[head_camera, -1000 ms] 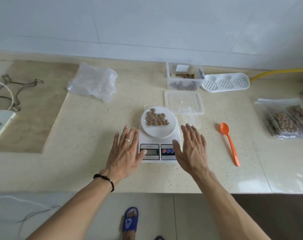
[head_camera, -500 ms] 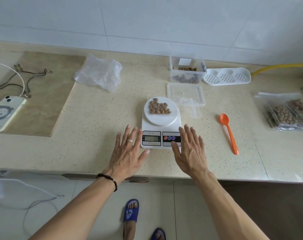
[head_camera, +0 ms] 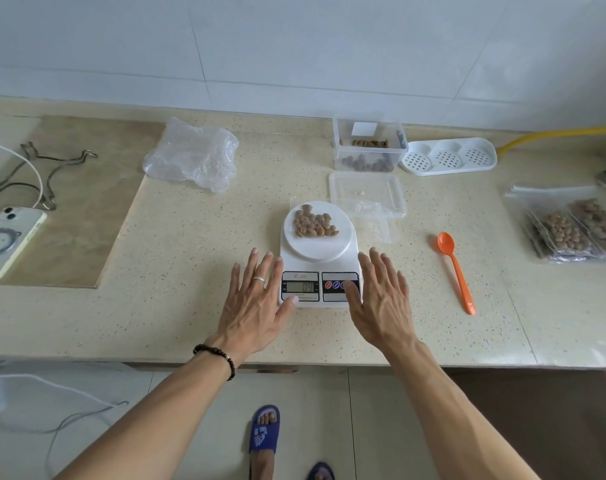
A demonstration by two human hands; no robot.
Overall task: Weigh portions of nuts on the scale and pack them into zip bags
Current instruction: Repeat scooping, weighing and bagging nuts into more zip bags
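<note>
Left hand (head_camera: 251, 306) flat, fingers straight, thumb touching the white digital kitchen scale (head_camera: 318, 271); pile of brown nuts (head_camera: 314, 225) sits on its round platform, beyond both hands. Right hand (head_camera: 381, 301) flat, gripping nothing, thumb on the scale's buttons.

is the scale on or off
On: the scale has dark digits lit on its display, with nuts piled on its platform.

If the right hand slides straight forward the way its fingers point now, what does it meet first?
Probably the empty zip bag lying right of the scale; the right hand points up along the scale's right edge. Behind the bag is the clear lid. Depth is uncertain.
</note>
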